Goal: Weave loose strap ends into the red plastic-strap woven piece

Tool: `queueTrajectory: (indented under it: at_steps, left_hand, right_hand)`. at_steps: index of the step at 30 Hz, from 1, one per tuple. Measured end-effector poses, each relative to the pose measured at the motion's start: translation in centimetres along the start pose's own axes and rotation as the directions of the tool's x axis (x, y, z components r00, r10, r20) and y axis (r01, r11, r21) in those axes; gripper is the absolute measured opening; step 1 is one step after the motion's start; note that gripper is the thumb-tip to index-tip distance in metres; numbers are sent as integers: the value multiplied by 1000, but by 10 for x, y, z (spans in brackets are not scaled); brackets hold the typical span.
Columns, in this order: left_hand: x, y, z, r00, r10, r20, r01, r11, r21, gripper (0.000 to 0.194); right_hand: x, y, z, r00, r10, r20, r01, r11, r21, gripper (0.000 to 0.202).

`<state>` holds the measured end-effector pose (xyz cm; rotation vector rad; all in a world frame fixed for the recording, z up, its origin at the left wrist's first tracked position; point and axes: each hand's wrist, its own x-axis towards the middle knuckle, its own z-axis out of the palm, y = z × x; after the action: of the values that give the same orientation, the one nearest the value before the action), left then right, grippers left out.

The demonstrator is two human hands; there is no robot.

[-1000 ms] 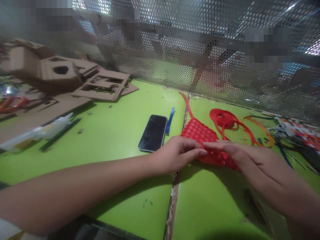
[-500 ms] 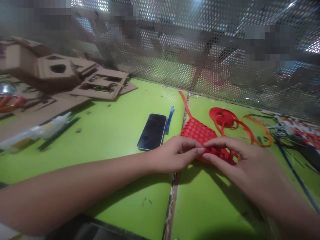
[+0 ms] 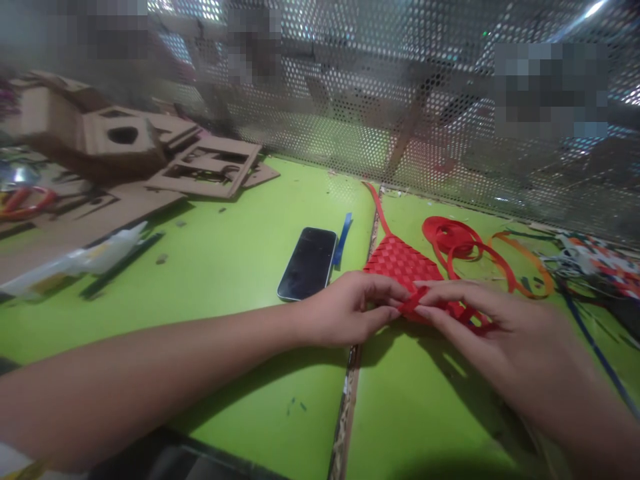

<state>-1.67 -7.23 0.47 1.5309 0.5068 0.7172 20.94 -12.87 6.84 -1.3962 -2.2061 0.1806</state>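
Note:
A red woven piece (image 3: pixel 403 263) made of flat strips lies on the green table, one strip running up from its top corner. My left hand (image 3: pixel 357 307) pinches its lower edge between thumb and fingers. Just to the right, my right hand (image 3: pixel 470 313) also pinches the red weave, and its fingers cover part of the lower right side, where loose strip loops show. A short stretch of red strip is visible between the two sets of fingertips. Behind the right hand lies a coil of red strip (image 3: pixel 453 237).
A phone (image 3: pixel 307 263) and a blue strip (image 3: pixel 343 240) lie left of the weave. Cardboard pieces (image 3: pixel 200 167), orange-handled scissors (image 3: pixel 30 202) and a plastic packet (image 3: pixel 90 257) are at left. A perforated metal screen (image 3: pixel 350 100) stands behind; an orange strip (image 3: pixel 530 257) lies right.
My right hand has shifted slightly right, and the gap between the fingertips has widened, showing more red strip. The whole view has moved a little.

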Motion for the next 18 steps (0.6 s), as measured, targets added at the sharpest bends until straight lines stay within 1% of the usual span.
queueTrajectory:
  at_steps: [2,5,7,9,12,14,16,18]
  left_hand:
    - [-1,0,1,1000,2,-1,-2,1000,-9,22]
    - [-2,1,1,1000,-10,6,10,1000,-6,23]
    - [-2,1,2,1000,-13,0,13,1000,8,24]
    - [-1,1,1,1000,-7,-6,7,1000,18,24]
    - [-1,0,1,1000,-7,-5,7,1000,21,23]
    - [0,0,0,1000,-2,-3,2,1000,25,23]
    - [0,0,1,1000,7,-4,-7,1000,26,23]
    - [0,-1,1,1000,10,-10,-9,1000,16,23]
  right_hand:
    - [-1,0,-1,1000,0,8,0,1000,-12,13]
    - [0,-1,-1,998,68,8,-68,997,-25,17]
    - [1,-1,-2,992,125,8,-125,992,19,22]
    - [1,-1,-3,988,155,22,-156,985,67,24]
    - [0,0,-5,986,156,61,-160,985,59,23]
    - [-1,0,-4,985,158,67,-161,986,40,23]
    - [-2,0,-2,988,148,47,-150,988,24,21]
    - [-2,-1,0,994,107,16,-107,994,-5,16]
